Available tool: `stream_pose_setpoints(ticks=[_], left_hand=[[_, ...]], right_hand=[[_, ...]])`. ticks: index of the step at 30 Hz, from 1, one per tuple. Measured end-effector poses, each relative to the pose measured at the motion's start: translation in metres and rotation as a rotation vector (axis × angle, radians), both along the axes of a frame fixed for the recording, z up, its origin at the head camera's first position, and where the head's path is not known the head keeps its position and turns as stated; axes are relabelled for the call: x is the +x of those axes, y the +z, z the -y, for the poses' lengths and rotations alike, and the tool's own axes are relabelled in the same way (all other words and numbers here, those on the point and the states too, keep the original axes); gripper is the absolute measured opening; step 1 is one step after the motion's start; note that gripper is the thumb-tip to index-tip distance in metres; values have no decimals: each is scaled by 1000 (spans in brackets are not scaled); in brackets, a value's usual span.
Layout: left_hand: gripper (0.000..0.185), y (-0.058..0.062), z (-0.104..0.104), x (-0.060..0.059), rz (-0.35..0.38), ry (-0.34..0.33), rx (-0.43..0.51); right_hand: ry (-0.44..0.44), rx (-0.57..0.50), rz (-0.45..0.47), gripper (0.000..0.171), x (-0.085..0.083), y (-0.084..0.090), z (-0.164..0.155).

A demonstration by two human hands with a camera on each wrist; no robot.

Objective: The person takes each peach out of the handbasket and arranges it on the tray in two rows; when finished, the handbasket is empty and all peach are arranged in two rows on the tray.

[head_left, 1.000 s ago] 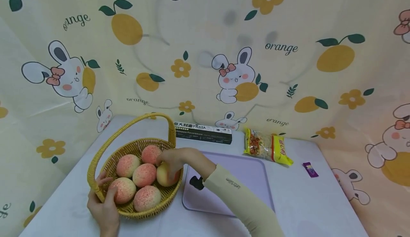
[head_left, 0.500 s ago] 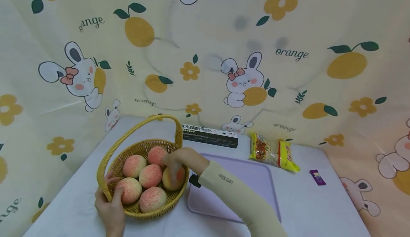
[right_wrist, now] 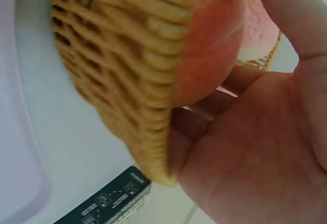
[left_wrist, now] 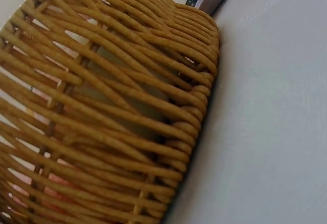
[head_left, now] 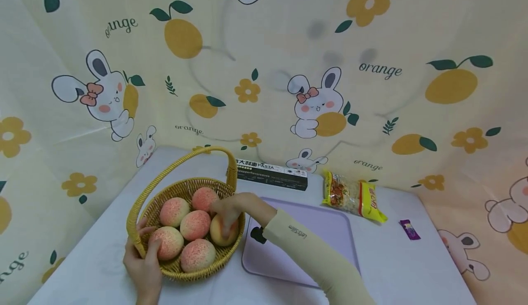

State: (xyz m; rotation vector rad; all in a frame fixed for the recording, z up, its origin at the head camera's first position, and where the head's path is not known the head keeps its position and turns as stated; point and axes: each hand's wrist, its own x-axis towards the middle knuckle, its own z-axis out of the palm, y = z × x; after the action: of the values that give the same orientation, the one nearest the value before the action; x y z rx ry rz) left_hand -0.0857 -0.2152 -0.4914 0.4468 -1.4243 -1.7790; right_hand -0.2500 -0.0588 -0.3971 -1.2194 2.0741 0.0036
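A yellow woven basket (head_left: 206, 272) with a tall arched handle stands on the left of the table, with several pink-and-cream peaches (head_left: 195, 225) in it. My left hand (head_left: 142, 266) grips its left rim by the foot of the handle, thumb over the edge. In the left wrist view the basket's wall (left_wrist: 117, 91) fills much of the picture and hides that hand. At the basket's right side my right hand (head_left: 232, 208) holds a yellower peach (head_left: 217, 234). The right wrist view has this peach (right_wrist: 214, 45) just inside the rim, fingers curled behind it.
A lilac tray (head_left: 297, 245) lies right of the basket, partly under the right forearm. Behind are a black-and-white pasta box (head_left: 272, 177) and a yellow food packet (head_left: 352, 197). A small purple packet (head_left: 409, 230) lies at the far right. Patterned cloth hangs behind.
The head view has swung a little, so the scene sits further right in the frame. Both hands keep their places on the basket and the peach.
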Motion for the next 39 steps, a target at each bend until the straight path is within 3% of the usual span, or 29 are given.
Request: stream_pose_setpoints(ticks=[4, 10, 13, 18, 26, 31, 39], left_hand=[[24, -4, 3, -1, 7, -22, -74], [21, -11, 25, -2, 75, -89, -428], [25, -12, 33, -2, 92, -148, -506], [28, -15, 38, -2, 82, -183, -534], [33, -19, 39, -1, 33, -139, -550], [32, -16, 39, 0, 42, -140, -530], [32, -13, 35, 3, 64, -140, -520]], right_hand=[[-32, -24, 20, 60, -1, 0, -10], [-33, -79, 39, 67, -1, -1, -18], [-31, -114, 42, 64, -1, -2, -20], [-68, -173, 57, 62, -1, -4, -26], [-86, -349, 124, 60, 0, -6, -38], [-85, -411, 148, 63, 2, -8, -42], [-163, -484, 239, 62, 0, -9, -49]])
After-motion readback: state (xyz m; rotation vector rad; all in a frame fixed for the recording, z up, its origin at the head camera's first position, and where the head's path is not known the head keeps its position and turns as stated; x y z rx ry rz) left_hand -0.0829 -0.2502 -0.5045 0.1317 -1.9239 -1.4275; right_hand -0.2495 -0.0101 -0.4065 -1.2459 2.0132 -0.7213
